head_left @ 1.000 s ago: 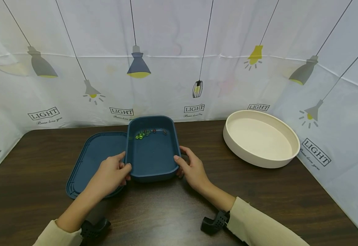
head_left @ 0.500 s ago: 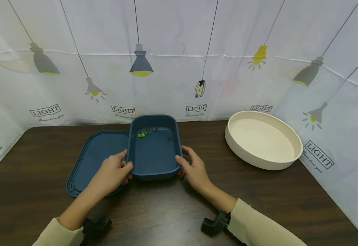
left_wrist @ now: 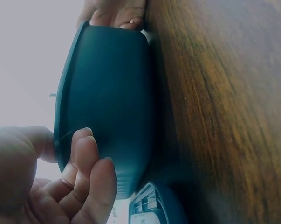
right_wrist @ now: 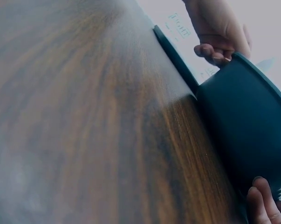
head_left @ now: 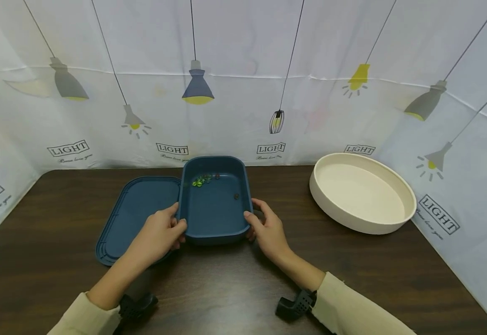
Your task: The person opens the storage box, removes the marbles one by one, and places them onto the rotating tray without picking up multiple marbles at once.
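Head view: a blue rectangular container (head_left: 216,211) is held at its near corners on the bench (head_left: 415,279), its left rim gripped by the left hand (head_left: 161,231) and its right rim by the right hand (head_left: 269,231). Green beads (head_left: 199,181) are clustered toward its far left, with brown beads (head_left: 236,196) set apart. A flat blue lid (head_left: 140,211) is seen just left of it, partly covered by the left forearm. A cream round tray (head_left: 362,188) is placed well to the right, before a lamp-printed curtain (head_left: 243,51).

Left wrist view: the rim is pinched by the left thumb, with curled fingers (left_wrist: 102,182) laid against the outer wall.

Right wrist view: the wall is touched by the right hand's fingertips (right_wrist: 259,191); that hand is partly cut off.
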Motion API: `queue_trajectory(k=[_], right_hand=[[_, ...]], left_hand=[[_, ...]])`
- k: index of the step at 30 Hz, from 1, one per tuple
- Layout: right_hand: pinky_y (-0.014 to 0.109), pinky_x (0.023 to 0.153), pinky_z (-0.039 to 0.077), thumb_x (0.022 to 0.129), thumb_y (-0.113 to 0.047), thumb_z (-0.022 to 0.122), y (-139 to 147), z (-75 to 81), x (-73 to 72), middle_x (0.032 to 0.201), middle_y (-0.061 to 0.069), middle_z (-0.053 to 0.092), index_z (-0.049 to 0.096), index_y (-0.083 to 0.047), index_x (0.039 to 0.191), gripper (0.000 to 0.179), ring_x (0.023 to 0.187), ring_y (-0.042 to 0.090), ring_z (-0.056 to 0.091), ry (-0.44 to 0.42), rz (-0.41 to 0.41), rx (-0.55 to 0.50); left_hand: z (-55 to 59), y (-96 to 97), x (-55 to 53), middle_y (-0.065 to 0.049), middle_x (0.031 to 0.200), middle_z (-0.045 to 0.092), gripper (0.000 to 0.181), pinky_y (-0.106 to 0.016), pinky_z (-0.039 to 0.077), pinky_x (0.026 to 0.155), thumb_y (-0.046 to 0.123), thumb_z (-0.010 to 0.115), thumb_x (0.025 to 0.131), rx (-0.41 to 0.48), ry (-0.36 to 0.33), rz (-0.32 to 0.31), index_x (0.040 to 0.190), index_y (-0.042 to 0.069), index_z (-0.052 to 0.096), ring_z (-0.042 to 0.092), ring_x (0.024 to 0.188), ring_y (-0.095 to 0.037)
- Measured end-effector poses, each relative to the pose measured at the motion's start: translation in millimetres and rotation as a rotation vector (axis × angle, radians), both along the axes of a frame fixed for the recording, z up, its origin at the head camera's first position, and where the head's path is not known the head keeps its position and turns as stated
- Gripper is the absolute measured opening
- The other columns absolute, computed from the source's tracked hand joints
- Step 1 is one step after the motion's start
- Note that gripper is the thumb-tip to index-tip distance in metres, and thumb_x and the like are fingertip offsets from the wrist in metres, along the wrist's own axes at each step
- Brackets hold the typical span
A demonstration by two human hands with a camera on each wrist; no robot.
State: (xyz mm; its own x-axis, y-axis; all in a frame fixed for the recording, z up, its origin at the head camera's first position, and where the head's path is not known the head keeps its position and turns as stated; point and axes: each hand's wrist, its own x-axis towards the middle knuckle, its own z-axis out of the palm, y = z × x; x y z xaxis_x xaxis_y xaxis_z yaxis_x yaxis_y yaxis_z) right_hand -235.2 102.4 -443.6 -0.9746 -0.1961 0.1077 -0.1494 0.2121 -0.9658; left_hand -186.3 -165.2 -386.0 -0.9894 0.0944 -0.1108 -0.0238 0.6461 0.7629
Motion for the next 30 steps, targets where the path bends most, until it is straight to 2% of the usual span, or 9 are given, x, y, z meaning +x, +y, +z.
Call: queue_trajectory(k=[7, 13, 15, 20, 24, 30], right_hand=[[0.029, 0.059, 0.055, 0.104, -0.026, 0.056, 1.6, -1.7, 0.3, 0.138, 0.012, 0.059, 0.052, -0.012, 0.142, 0.041, 0.063, 0.017, 0.063, 0.04, -0.007, -0.039], [0.028, 0.057, 0.054, 0.105, -0.026, 0.055, 3.7, -2.4, -0.1, 0.133, 0.014, 0.06, 0.055, -0.011, 0.14, 0.038, 0.061, 0.017, 0.061, 0.062, -0.019, -0.064], [0.029, 0.057, 0.054, 0.106, -0.03, 0.053, 4.7, -2.1, -0.2, 0.126, 0.016, 0.063, 0.055, -0.013, 0.14, 0.038, 0.06, 0.018, 0.061, 0.063, -0.027, -0.06], [0.03, 0.056, 0.055, 0.107, -0.035, 0.05, 3.4, -0.8, -0.7, 0.118, 0.017, 0.064, 0.056, -0.016, 0.139, 0.038, 0.058, 0.019, 0.061, 0.059, -0.049, -0.065], [0.029, 0.056, 0.054, 0.106, -0.03, 0.052, 3.6, 0.1, -0.8, 0.129, 0.015, 0.061, 0.056, -0.013, 0.138, 0.036, 0.058, 0.017, 0.06, 0.062, -0.064, -0.08], [0.027, 0.055, 0.052, 0.105, -0.024, 0.055, 3.8, -0.7, -1.1, 0.131, 0.013, 0.061, 0.056, -0.011, 0.138, 0.035, 0.057, 0.014, 0.058, 0.062, -0.083, -0.067]], left_hand=[[-2.1, 0.2, -0.1, -0.01, 0.069, 0.069, 0.067, -0.03, 0.048, 0.051, 0.02, 0.048, 0.103, 0.011, -0.006, 0.014, 0.158, -0.005, 0.02, 0.063, 0.057, -0.022], [-4.4, -0.3, -0.4, -0.01, 0.071, 0.07, 0.067, -0.03, 0.054, 0.056, 0.019, 0.049, 0.103, 0.056, -0.015, 0.024, 0.159, -0.004, 0.02, 0.064, 0.058, -0.02], [-4.7, 0.5, -0.8, -0.011, 0.071, 0.07, 0.067, -0.03, 0.055, 0.057, 0.018, 0.05, 0.103, 0.079, -0.018, 0.031, 0.159, -0.003, 0.02, 0.064, 0.058, -0.019], [-6.6, 2.1, 1.4, -0.013, 0.073, 0.071, 0.068, -0.03, 0.054, 0.056, 0.019, 0.05, 0.104, 0.133, -0.042, 0.043, 0.16, -0.001, 0.018, 0.065, 0.059, -0.021], [-7.4, 6.7, 2.8, -0.013, 0.074, 0.071, 0.068, -0.03, 0.052, 0.054, 0.021, 0.05, 0.104, 0.142, -0.045, 0.039, 0.16, 0.0, 0.018, 0.065, 0.058, -0.022], [-6.2, 8.5, 3.2, -0.012, 0.073, 0.07, 0.068, -0.03, 0.053, 0.055, 0.021, 0.051, 0.104, 0.143, -0.045, 0.031, 0.16, 0.0, 0.017, 0.065, 0.058, -0.02]])
